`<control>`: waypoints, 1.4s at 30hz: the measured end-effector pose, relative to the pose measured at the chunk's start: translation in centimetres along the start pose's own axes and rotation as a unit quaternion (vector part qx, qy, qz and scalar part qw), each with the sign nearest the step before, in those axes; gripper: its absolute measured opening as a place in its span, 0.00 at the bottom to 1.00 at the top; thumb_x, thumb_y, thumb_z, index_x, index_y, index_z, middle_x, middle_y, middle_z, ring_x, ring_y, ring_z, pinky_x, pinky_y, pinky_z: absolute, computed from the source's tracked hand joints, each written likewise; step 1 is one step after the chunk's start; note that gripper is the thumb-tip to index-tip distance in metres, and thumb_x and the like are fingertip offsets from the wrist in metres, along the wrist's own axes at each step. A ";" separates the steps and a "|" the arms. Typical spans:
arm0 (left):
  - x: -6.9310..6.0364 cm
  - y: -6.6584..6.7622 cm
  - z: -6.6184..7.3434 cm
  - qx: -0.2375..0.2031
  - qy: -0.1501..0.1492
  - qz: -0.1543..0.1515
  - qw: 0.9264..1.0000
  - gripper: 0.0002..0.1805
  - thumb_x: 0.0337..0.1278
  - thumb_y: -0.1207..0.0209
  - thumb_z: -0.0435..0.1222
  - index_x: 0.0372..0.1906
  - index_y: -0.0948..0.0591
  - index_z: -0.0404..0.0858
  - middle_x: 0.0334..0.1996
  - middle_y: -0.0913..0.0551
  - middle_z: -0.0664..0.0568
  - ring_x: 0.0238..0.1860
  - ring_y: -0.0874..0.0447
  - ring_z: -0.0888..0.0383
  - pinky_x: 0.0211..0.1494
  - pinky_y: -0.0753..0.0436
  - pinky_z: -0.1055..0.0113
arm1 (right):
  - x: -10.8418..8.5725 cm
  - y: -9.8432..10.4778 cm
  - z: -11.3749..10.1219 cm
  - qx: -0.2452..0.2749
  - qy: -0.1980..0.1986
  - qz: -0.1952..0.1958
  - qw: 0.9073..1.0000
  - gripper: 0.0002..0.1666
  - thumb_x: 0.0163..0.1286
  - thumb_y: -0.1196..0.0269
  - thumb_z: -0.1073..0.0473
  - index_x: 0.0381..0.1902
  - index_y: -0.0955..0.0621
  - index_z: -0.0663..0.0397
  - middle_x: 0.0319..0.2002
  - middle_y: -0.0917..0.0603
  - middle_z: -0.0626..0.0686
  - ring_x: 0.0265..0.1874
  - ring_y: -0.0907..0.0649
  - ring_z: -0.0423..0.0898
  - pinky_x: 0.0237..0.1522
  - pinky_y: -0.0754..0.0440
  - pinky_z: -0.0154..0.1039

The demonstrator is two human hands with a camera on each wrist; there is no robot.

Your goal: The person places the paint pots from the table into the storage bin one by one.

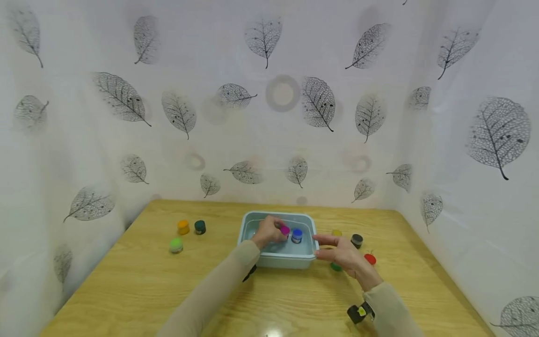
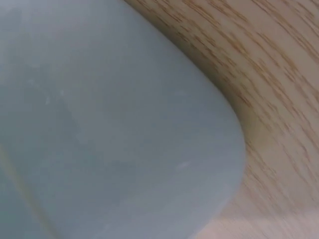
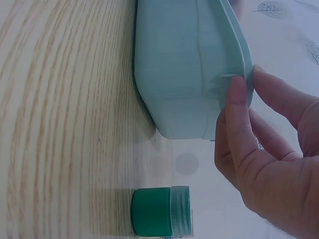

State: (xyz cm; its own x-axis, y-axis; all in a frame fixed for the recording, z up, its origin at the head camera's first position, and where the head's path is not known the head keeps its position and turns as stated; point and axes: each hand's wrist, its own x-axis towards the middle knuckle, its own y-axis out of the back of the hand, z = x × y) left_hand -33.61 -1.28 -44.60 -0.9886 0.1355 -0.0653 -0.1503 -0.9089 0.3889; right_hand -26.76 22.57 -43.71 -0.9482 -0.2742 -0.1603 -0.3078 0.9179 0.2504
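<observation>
The left hand (image 1: 268,230) reaches over the near wall into the pale blue plastic tub (image 1: 284,263), its fingers bent round a magenta-topped paint jar (image 1: 285,230). The thumb seems to oppose the fingertips, a grip suited to so small a jar; whether its base touches the tub floor is hidden, and the left wrist view shows none of the fingers. Just right of it, a blue-lidded jar (image 1: 296,236) stands upright inside.

The right hand (image 1: 343,252) pinches the tub's right end by the rim, thumb and fingers only slightly parted across the thin edge, probably to steady so light a container. Beside and beneath that hand, green (image 3: 152,211), yellow (image 1: 337,232), black (image 1: 357,241) and red (image 1: 370,259) jars rest on the wooden table (image 1: 168,295). Orange (image 1: 183,227), dark teal (image 1: 200,227) and lime (image 1: 176,245) ones sit left, well apart from the tub, leaving that arm room.
</observation>
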 end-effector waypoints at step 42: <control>0.2 -0.2 -0.1 0.064 0.023 -0.036 0.997 0.25 0.38 0.32 0.20 0.50 0.19 0.29 0.42 0.17 0.39 0.37 0.20 0.51 0.39 0.14 0.65 | -0.2 -0.1 -0.2 0.008 0.000 -0.006 1.000 0.37 0.62 0.30 0.60 0.67 0.29 0.65 0.67 0.30 0.67 0.50 0.17 0.46 0.55 0.16 0.44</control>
State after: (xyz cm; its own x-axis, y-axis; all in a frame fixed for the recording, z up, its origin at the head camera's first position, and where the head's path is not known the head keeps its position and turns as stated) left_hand -33.81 -1.15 -44.82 -0.9742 0.1787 -0.1378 -0.2241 -0.8390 0.4959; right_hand -26.58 22.45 -43.54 -0.9442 -0.2856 -0.1638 -0.3183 0.9189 0.2329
